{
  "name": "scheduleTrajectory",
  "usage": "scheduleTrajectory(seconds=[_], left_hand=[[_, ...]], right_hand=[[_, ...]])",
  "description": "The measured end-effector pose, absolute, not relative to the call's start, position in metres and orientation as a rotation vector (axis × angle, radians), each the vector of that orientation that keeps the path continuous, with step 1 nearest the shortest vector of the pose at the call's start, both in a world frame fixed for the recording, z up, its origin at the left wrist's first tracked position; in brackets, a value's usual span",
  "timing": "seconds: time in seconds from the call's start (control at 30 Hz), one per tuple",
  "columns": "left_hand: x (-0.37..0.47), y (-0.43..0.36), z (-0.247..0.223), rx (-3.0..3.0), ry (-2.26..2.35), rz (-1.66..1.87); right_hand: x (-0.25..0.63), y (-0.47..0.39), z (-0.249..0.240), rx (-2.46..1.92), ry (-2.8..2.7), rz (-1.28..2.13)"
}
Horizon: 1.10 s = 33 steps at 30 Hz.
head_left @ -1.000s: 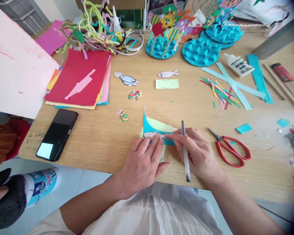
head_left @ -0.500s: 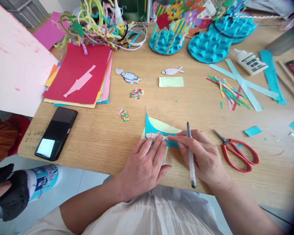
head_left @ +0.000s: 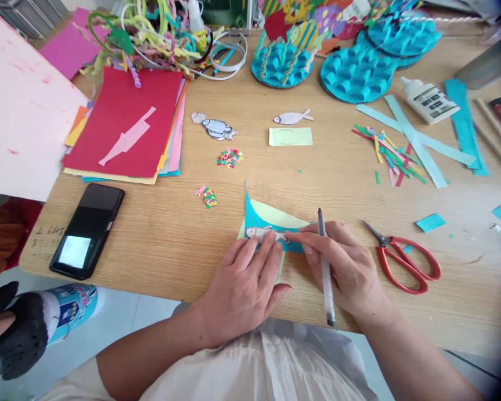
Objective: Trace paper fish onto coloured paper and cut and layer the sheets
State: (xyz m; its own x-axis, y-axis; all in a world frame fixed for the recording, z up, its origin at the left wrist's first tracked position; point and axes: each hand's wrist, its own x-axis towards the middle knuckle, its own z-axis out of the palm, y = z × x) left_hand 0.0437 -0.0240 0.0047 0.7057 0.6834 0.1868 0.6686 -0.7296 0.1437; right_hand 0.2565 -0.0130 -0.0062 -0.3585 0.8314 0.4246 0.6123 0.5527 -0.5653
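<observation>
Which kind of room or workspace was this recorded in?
Probably a craft corner at home or in a classroom: red-handled scissors, a white glue bottle and a stack of coloured paper share the wooden table.

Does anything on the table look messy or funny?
The thin coloured paper strips lie in a jumbled heap. The black phone lies slanted near the edge of the wooden table. The blue paper under the white paper fish looks odd: its curved edge leaves one thin spike.

Fish cutout [head_left: 256,231] on paper sheet [head_left: 252,215], phone [head_left: 87,231] left, scissors [head_left: 404,259] right, glue bottle [head_left: 430,100] behind scissors
</observation>
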Motion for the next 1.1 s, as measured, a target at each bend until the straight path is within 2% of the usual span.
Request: scheduleTrajectory(seconds=[1.1], left_hand=[[0.0427, -0.0239, 0.0043, 2.875, 1.131, 0.320]], right_hand=[[0.2563, -0.0154, -0.0037, -1.157, -2.070, 0.449]])
